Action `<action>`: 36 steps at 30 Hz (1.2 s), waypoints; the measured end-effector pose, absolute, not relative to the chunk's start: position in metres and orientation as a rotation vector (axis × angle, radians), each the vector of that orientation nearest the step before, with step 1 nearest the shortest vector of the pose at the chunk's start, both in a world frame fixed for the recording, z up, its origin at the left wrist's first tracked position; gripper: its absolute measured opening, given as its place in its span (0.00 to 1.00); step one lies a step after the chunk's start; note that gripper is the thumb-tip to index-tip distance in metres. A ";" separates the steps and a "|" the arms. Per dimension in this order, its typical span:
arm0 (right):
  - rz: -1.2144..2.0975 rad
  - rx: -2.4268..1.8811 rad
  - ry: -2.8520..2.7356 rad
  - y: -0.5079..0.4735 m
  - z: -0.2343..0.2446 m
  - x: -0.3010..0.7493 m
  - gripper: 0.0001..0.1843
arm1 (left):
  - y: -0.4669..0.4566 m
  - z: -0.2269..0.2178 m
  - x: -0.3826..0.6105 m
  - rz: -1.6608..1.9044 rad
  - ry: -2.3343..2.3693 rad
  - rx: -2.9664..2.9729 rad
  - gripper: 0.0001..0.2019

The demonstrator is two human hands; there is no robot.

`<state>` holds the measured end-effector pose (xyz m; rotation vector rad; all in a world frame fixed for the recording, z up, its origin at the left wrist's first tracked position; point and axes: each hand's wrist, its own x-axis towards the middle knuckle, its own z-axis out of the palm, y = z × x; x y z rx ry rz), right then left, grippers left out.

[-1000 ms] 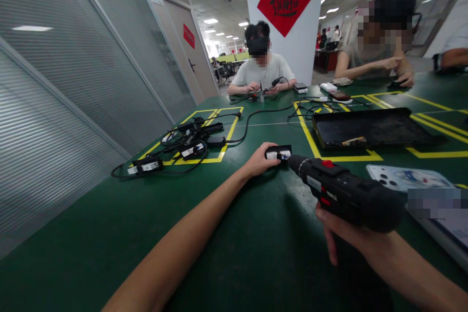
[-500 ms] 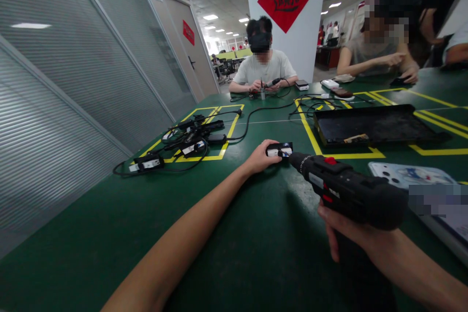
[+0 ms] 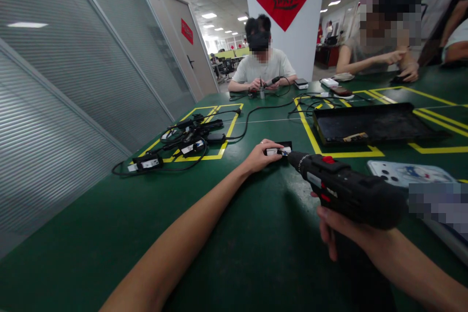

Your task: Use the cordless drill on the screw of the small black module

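My left hand (image 3: 263, 156) grips a small black case with a white inside (image 3: 272, 151), holding it down on the green table (image 3: 234, 234). Its fingers lie along the left part of the case. My right hand (image 3: 345, 226) is wrapped round the handle of a black cordless drill (image 3: 340, 187) with red switches. The drill lies level and points left, its chuck close to the right end of the case. The bit's tip is too small to make out, so I cannot tell whether it touches.
Left of my hand lies a heap of black adapters and cables (image 3: 193, 136) inside yellow tape. A black tray (image 3: 383, 124) stands at the right, with a phone (image 3: 413, 173) nearer me. Across the table a person (image 3: 261, 66) handles a tool; another person (image 3: 380, 53) sits at the right.
My left fingers have shifted a little across the case. The drill stays almost in place, and a fingertip now shows beneath its body.
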<state>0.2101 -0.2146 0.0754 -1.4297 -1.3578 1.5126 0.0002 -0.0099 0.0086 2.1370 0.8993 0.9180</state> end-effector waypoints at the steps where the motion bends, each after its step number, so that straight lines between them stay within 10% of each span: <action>1: 1.503 -1.428 -1.357 -0.215 0.076 0.210 0.23 | -0.009 0.008 0.000 0.922 0.895 2.139 0.16; 8: 1.363 -1.334 -1.356 -0.218 0.080 0.204 0.33 | -0.007 0.005 -0.001 0.921 0.848 2.132 0.17; 17: 1.287 -1.349 -1.499 -0.222 0.092 0.216 0.18 | -0.005 0.004 -0.002 0.936 0.855 2.122 0.16; 36: 1.306 -1.382 -1.510 -0.223 0.092 0.214 0.18 | -0.009 0.008 0.000 0.935 0.875 2.148 0.15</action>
